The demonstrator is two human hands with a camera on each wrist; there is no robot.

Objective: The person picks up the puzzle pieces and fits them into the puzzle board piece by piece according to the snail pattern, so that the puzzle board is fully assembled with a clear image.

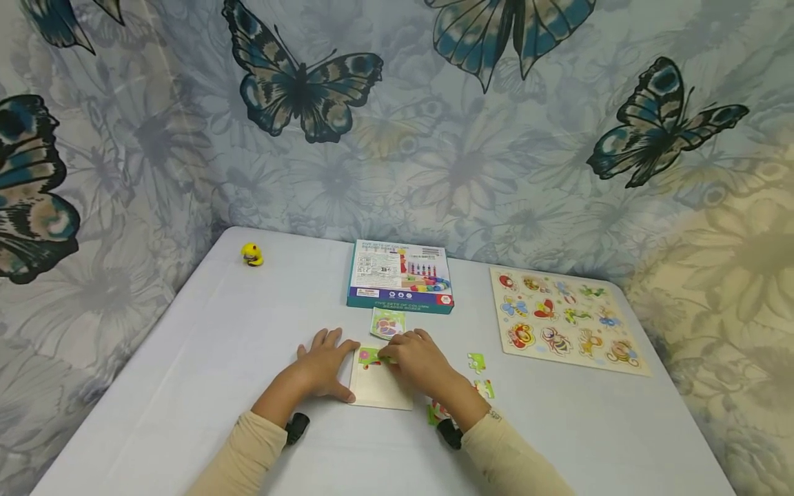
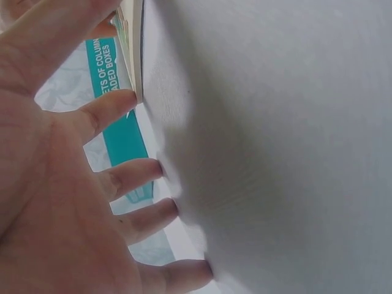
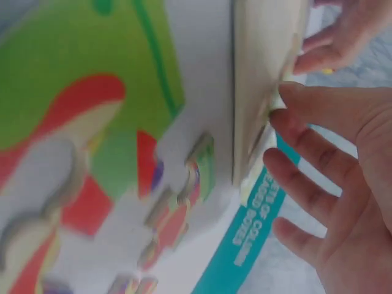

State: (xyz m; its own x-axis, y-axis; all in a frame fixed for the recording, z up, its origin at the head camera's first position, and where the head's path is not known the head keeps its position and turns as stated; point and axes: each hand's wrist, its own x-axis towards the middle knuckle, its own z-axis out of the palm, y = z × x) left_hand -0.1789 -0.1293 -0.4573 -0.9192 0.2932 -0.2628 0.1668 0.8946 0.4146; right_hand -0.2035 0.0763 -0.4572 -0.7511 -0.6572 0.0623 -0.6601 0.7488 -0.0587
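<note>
A pale square puzzle board [image 1: 381, 391] lies on the table between both hands. At its top left sits a green puzzle piece with a pink flower [image 1: 364, 355]. My left hand [image 1: 318, 366] is spread, its thumb and index finger touching the board's left edge; the left wrist view shows the other fingertips on the white cloth. My right hand [image 1: 424, 362] pinches a small green puzzle piece between thumb and index finger at the board's upper part, mostly covered by the fingers. Loose puzzle pieces [image 1: 476, 362] lie right of that hand, some partly behind the wrist.
Just beyond the board is a small picture card [image 1: 389, 322], with a flat teal box [image 1: 400, 275] behind it. A wooden board of insect pictures [image 1: 564, 320] lies to the right. A small yellow toy [image 1: 251, 254] stands at the far left, near the patterned wall.
</note>
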